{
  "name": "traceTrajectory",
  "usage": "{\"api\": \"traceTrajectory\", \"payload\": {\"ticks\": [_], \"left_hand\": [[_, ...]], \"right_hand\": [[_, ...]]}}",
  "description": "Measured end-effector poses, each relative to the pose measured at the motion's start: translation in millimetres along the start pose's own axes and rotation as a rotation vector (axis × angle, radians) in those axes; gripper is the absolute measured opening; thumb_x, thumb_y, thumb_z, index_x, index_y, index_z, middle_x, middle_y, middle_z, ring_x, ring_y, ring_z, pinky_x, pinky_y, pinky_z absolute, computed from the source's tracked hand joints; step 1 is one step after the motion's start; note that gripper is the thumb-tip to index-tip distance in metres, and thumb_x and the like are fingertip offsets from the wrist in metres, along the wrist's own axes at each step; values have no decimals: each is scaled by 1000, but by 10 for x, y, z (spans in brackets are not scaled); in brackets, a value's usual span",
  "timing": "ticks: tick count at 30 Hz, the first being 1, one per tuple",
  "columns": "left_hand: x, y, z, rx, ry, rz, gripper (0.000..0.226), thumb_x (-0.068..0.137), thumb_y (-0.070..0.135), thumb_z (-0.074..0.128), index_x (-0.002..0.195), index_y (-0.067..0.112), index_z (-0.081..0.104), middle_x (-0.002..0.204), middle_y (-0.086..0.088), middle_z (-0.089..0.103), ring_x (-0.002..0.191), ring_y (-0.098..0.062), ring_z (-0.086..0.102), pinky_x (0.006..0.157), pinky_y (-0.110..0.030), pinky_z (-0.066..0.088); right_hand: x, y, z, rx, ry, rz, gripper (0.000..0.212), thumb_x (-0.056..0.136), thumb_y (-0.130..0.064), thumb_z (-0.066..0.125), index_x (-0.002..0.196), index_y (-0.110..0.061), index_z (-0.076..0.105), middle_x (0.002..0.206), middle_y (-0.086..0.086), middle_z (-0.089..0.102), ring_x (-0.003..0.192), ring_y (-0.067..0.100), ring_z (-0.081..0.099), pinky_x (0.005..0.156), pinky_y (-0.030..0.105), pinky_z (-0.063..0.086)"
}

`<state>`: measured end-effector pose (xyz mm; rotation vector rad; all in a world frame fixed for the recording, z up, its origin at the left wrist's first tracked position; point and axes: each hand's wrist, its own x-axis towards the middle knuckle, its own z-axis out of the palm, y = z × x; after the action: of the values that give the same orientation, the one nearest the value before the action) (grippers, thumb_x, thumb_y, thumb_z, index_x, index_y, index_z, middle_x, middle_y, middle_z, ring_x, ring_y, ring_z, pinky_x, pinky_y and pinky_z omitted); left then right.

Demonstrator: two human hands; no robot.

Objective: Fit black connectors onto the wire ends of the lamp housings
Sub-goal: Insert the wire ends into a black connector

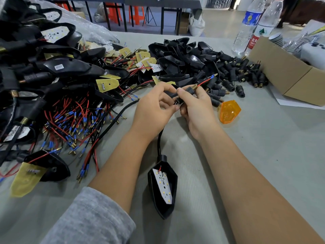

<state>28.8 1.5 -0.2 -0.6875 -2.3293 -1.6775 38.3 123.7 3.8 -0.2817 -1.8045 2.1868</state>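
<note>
Right hand pinches a connector on the red wire; left hand grips the cable, apparently. Housing lies between forearms on open table. Bottle labels unreadable.

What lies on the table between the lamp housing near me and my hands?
In the head view, only the black cable runs from the lamp housing up into the left hand and right hand; otherwise bare grey table.

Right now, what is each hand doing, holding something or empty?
Left hand: pinches the black cable of the lamp housing.
Right hand: grips a black connector, red wire poking out.
</note>
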Motion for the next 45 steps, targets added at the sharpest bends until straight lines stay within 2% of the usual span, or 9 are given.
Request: {"api": "traceTrajectory", "payload": {"ticks": [8,13,19,25,27,31,39,42,45], "left_hand": [[7,-8,1,-14,-66,53,33,82,2,70,105,24,59,78,0,65,71,-17,62,75,-33,53],[23,-27,-6,-47,-85,32,32,84,2,68,104,25,58,77,-2,67,66,-25,59,64,-29,48],[29,-32,-18,-111,-58,-40,32,83,0,70,101,23,56,72,6,69,57,-2,55,65,-16,44],[4,-12,-26,-110,-19,27,36,78,1,73,90,31,58,70,-2,71,71,-32,66,73,-44,55],[-1,-14,-17,-77,-13,33,36,77,2,73,88,32,58,68,-2,70,70,-31,65,73,-45,54],[1,-43,-24,-80,-26,-22,35,77,2,76,90,26,55,66,-2,71,61,-17,64,65,-33,52],[47,-44,-88,-439,-105,-200,42,75,-8,75,97,13,46,63,-2,72,56,-9,65,59,-16,49],[58,-41,-81,-469,-101,-230,41,75,-8,75,98,13,48,65,-3,72,56,-8,65,58,-15,49],[63,-44,-62,-394,-70,-240,36,78,-1,76,101,12,51,73,-6,74,67,-12,69,67,-20,53]], "right_hand": [[22,9,-27,24,43,23,9,92,-13,65,86,-15,58,66,-3,48,53,9,39,51,23,35],[27,18,-39,34,75,24,17,90,-16,70,98,-7,58,62,0,47,45,9,41,44,20,35],[9,-20,-58,73,-27,19,11,90,-10,68,90,-10,57,62,-2,52,45,9,44,48,21,38],[-24,-43,-44,15,-66,-14,11,91,-8,66,89,-9,55,64,0,53,45,11,43,50,25,35],[-29,-45,-49,11,-75,-13,12,90,-7,67,89,-8,55,67,3,53,45,11,43,50,25,34],[-31,-48,-54,1,-114,-28,12,89,-1,65,88,-7,55,69,7,50,45,12,37,44,21,28],[-5,-73,-155,92,-293,53,12,91,-3,62,84,-11,57,63,2,46,42,7,32,45,19,21],[-8,-73,-153,127,-296,60,11,91,-3,62,86,-12,58,57,-2,47,41,6,32,46,20,21],[-15,-50,-123,134,-208,50,10,92,-5,62,86,-12,59,56,-2,49,42,7,35,47,19,27]]}}
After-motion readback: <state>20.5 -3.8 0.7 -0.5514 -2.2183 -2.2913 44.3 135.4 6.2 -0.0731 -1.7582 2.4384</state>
